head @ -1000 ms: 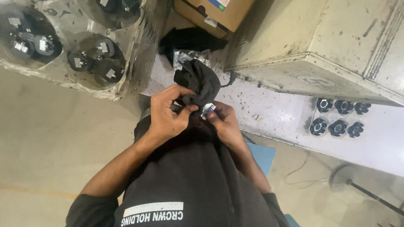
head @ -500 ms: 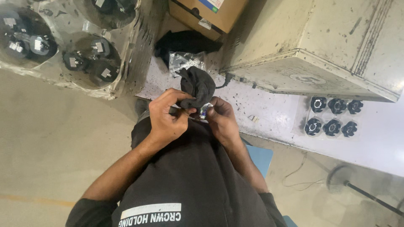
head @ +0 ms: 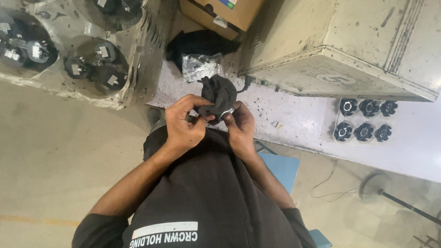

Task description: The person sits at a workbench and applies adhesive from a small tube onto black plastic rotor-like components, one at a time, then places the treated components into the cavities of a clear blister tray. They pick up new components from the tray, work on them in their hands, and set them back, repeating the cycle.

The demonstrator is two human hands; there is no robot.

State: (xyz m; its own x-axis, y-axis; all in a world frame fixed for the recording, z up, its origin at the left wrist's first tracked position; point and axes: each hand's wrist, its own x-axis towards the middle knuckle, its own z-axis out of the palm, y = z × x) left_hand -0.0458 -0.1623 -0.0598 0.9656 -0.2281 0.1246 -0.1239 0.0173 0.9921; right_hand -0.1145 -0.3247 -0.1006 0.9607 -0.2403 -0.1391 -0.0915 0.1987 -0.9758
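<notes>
Holding a small round metal part [head: 226, 113] at the centre of the frame, just above the dark shirt [head: 206, 193], with both hands clenched around it. Left hand [head: 183, 124] gripping a crumpled black cloth [head: 219, 93], fingers curled and pinching the cloth's lower fold against the part. Right hand [head: 240, 125] grasping the part from below, thumb and fingertips closed on its shiny rim; most of the part hidden under cloth and fingers, so its exact shape cannot be told.

Sitting before a speckled white worktable [head: 294, 110], blue seat [head: 280, 167] showing under the right forearm. Lying at upper centre: a clear bag of small metal pieces [head: 201, 67], beside another black cloth [head: 197, 45] and a cardboard box [head: 220, 14]. Standing at right: six black star-shaped knobs [head: 364, 120] in two rows on a white sheet. Resting at upper left: clear bags of black round parts [head: 94, 69].

Risking a slip: with only fingertips on a smooth rim and loose cloth between skin and metal, the part could probably twist free and drop to the floor.
</notes>
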